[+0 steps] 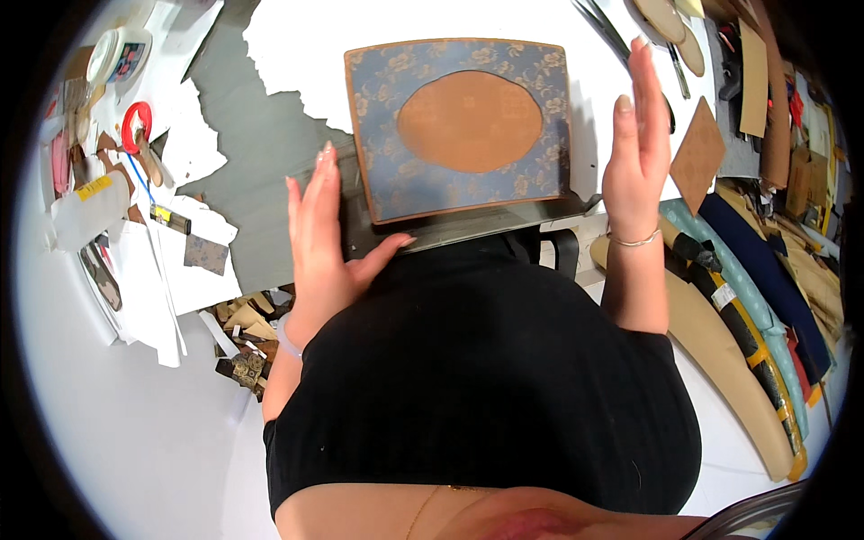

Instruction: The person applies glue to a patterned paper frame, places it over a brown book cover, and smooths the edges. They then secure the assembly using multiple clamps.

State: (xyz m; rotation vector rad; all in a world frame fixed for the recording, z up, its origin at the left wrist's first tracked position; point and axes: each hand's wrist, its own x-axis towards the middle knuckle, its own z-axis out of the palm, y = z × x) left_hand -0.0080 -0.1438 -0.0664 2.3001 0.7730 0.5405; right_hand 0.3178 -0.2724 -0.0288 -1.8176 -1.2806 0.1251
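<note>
Covered Panel w/ Oval Centre, Both Hands Free

Panel w/ blue-grey floral face (pixel 373 117) lies on the desk (pixel 243 126), near the front edge, b/w the two hands; brown rim runs all round. L hand (pixel 319 220): empty, fingers extended, thumb spread toward the panel's near edge; no contact evident. R hand (pixel 639 144): empty, fingers raised and straight, held apart from the panel's R side.

Progress (judged from present state): floral covering appears done, incl. rim, w/ no loose edge visible on the upper face. Brown oval (pixel 469 121) fills the centre; whether inset, opening or raised pc. can't be told. Underside hidden, so any work left there is unknown; nothing on the upper face looks plainly unfinished.

Surroundings: brown diamond pc. (pixel 698 157) lies apart, R of the R hand; white paper (pixel 301 49) lies beyond and L of the panel. Far L: white tub (pixel 119 56), red ring (pixel 137 126) and small blue-grey patterned scrap (pixel 206 255), all unheld.
</note>
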